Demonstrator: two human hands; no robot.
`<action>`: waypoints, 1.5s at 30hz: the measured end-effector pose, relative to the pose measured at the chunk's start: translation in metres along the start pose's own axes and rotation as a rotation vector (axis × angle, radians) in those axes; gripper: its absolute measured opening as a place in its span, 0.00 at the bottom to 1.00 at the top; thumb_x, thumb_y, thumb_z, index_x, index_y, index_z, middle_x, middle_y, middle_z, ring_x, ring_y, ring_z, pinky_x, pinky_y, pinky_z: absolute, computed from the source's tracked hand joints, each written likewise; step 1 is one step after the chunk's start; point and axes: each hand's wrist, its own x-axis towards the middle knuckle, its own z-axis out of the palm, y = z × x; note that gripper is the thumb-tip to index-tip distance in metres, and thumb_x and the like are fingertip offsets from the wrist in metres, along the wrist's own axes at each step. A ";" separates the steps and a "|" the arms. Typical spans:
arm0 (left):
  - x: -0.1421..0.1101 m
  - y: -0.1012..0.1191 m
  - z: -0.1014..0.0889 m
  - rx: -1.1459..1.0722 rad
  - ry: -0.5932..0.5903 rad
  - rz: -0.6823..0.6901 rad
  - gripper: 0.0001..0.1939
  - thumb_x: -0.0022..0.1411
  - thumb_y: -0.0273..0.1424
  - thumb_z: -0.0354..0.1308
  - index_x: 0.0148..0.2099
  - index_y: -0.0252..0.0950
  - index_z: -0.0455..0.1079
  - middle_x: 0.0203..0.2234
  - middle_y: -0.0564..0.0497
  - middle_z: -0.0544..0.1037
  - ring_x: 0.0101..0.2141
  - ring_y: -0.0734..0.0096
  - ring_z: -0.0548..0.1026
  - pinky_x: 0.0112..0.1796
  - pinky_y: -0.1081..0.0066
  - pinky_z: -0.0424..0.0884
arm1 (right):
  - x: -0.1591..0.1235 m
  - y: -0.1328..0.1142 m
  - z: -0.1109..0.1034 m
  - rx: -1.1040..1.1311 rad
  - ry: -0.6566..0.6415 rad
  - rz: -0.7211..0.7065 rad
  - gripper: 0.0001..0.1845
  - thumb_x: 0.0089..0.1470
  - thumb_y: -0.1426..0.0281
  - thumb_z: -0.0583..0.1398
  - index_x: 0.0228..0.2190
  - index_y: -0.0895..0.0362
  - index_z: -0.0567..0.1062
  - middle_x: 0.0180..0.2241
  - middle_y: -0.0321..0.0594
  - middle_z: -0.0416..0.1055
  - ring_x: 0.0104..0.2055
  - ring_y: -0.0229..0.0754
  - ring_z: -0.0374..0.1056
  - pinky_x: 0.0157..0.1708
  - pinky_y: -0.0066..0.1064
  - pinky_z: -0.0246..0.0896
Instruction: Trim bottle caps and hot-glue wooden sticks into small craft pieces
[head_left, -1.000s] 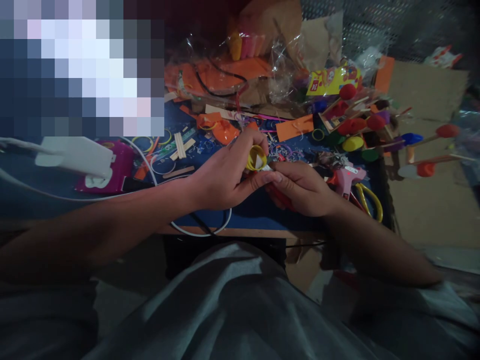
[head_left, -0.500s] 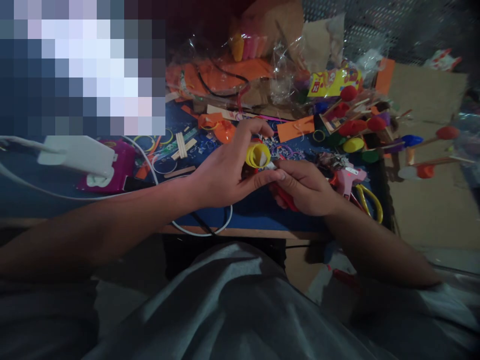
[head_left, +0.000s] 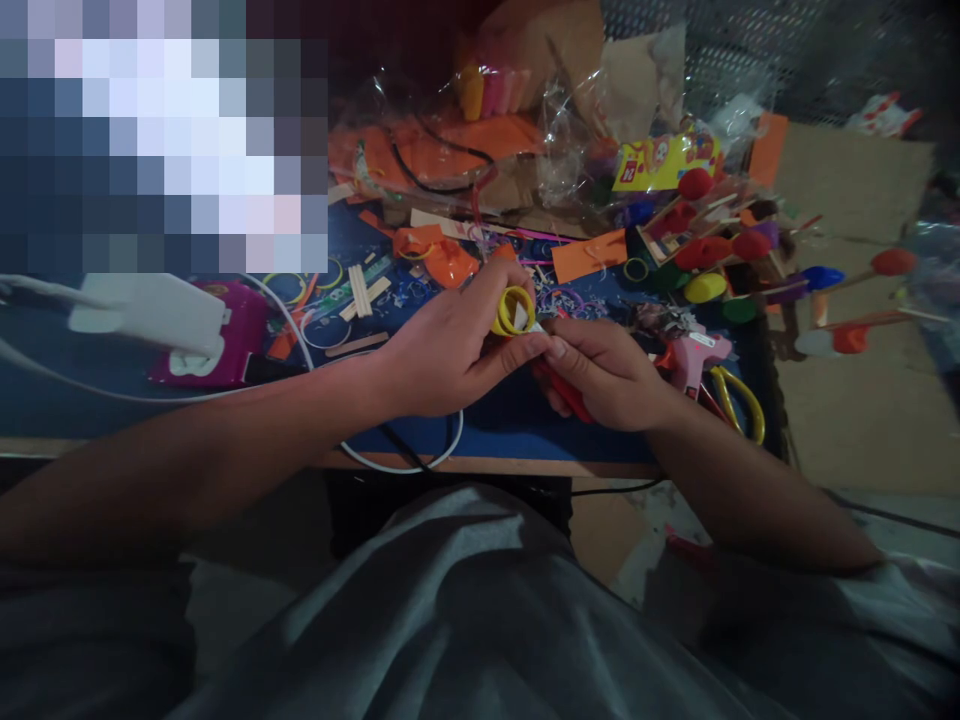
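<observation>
The yellow ring sits inside the curve of the left hand, held above the blue tabletop, with the index finger arched over its far side and the thumb stretched along its near side; its opening is tipped up towards the viewer. That hand is curled round the ring, pinching it. Just to the right of the ring, the right hand is closed on a red object, which pokes out beneath the fingers, and its thumb tip meets or nearly meets the left thumb. A small pale piece lies against the ring's lower right edge; whether it belongs to the red object or is separate cannot be told. Something whitish shows within the ring, too small to identify. The ring's left side and underside are covered by the left palm and fingers, and most of the red object is hidden by the right hand, so its kind stays unclear. Well to the right of the ring lies a pink glue gun; beyond the ring, an orange strip; far left of it, a white charger, above which a pixelated patch blots out the scene.
</observation>
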 end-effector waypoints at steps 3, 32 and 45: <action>0.002 0.002 -0.002 0.000 0.015 0.014 0.25 0.78 0.58 0.55 0.54 0.41 0.64 0.38 0.50 0.80 0.31 0.67 0.77 0.33 0.66 0.72 | 0.000 -0.001 0.000 0.037 0.007 0.013 0.26 0.73 0.49 0.64 0.31 0.56 0.72 0.18 0.29 0.68 0.16 0.32 0.66 0.13 0.22 0.54; 0.003 0.004 0.001 -0.047 0.180 0.017 0.24 0.77 0.53 0.59 0.63 0.42 0.72 0.51 0.43 0.83 0.45 0.59 0.84 0.46 0.58 0.82 | 0.003 0.000 -0.006 0.024 0.021 0.018 0.24 0.70 0.49 0.67 0.35 0.55 0.72 0.22 0.31 0.74 0.18 0.32 0.68 0.17 0.22 0.62; 0.001 0.005 -0.004 -0.037 0.084 0.085 0.20 0.85 0.47 0.43 0.56 0.40 0.69 0.44 0.45 0.82 0.39 0.64 0.81 0.43 0.62 0.79 | 0.003 -0.002 -0.004 -0.060 -0.001 -0.023 0.23 0.73 0.51 0.64 0.33 0.55 0.73 0.20 0.31 0.70 0.19 0.32 0.64 0.18 0.24 0.58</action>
